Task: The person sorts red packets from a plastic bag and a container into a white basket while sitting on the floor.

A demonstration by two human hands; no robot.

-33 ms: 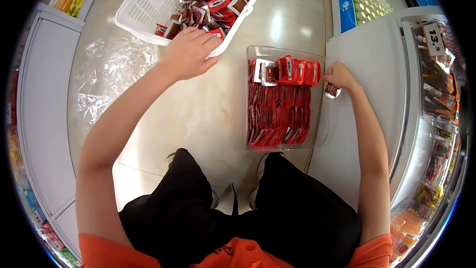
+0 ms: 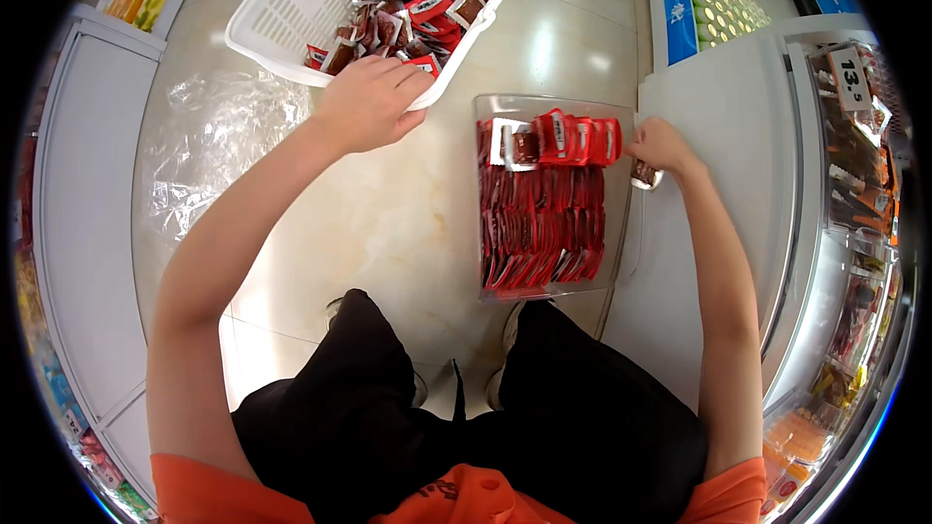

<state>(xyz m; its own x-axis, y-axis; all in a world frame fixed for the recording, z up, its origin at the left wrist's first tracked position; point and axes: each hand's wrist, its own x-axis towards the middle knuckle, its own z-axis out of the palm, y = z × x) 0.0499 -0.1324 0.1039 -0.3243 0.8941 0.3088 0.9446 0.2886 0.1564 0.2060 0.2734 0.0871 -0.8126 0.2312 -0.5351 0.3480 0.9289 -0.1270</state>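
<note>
My left hand [image 2: 377,102] is closed over the near rim of a white plastic basket [image 2: 282,24], its fingertips by the packets inside. Loose small red and brown snack packets [image 2: 427,8] lie heaped in that basket. On the right, my right hand [image 2: 662,147] pinches one small brown snack packet [image 2: 644,173] and sits against the right edge of a clear plastic tray [image 2: 621,233]. Tight rows of red snack packets [image 2: 544,223] stand on edge in the tray. Several at its far end lie flatter, with their faces up.
Crumpled clear plastic film [image 2: 218,136] lies on the tiled floor [image 2: 388,213] at the left. White cabinets [image 2: 102,155] flank me, with packaged snacks on the right-hand shelves [image 2: 854,136]. A blue-sided box [image 2: 680,0] of green-and-white items stands at the far right.
The clear tray has shifted slightly to the left and toward me. My right hand has moved a little left with it, still holding the packet. My left hand stays on the basket.
</note>
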